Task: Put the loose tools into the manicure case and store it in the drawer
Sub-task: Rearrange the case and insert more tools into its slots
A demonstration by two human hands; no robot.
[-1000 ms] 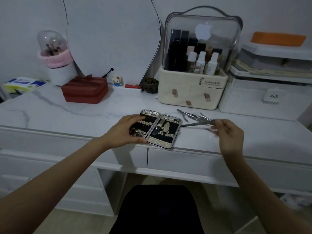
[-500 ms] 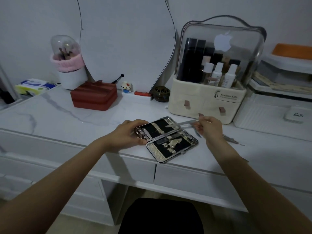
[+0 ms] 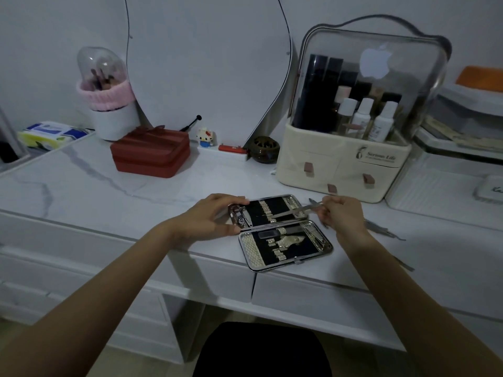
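Observation:
The manicure case (image 3: 283, 248) lies open flat on the marble desk top (image 3: 81, 191), near the front edge, its black lining crossed by gold elastic loops. My left hand (image 3: 215, 216) grips the left end of the far half. My right hand (image 3: 340, 216) pinches a thin metal tool (image 3: 292, 212) whose tip rests over the far half's loops. Several tools sit in both halves. Loose metal tools (image 3: 381, 229) lie on the desk just right of my right hand. Two shut drawers (image 3: 313, 292) run under the desk edge.
A cream cosmetics organiser (image 3: 343, 164) with a clear lid stands right behind the case. A red box (image 3: 151, 155), a brush holder (image 3: 109, 104), a small dark jar (image 3: 265, 149) and a mirror line the back. White storage boxes (image 3: 449, 180) stand at right. A black stool (image 3: 261, 352) is below.
My right hand has carried the thin tool left from the loose pile to over the case's far half. The left hand stayed on the case, which turned. My view moved closer.

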